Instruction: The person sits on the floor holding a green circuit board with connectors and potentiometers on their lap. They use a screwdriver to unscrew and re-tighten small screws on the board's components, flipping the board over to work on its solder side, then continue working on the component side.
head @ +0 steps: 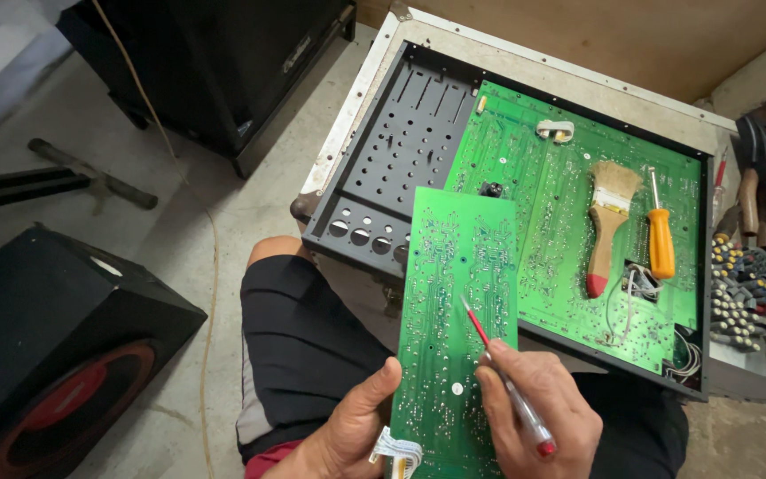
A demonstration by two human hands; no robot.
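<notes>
Over the lap, left hand gripping green circuit board, right hand holding tester screwdriver (tip touching).

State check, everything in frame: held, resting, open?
Left hand: holding the loose board's edge.
Right hand: gripping the red-tipped probe, tip on the board.
Loose circuit board: held up, solder side showing.
Chassis: open.
Paintbrush: lying on the mounted board.
Orange screwdriver: lying there too.

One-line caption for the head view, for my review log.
Left hand holds a green circuit board; right hand touches a red-tipped probe to it.
</notes>
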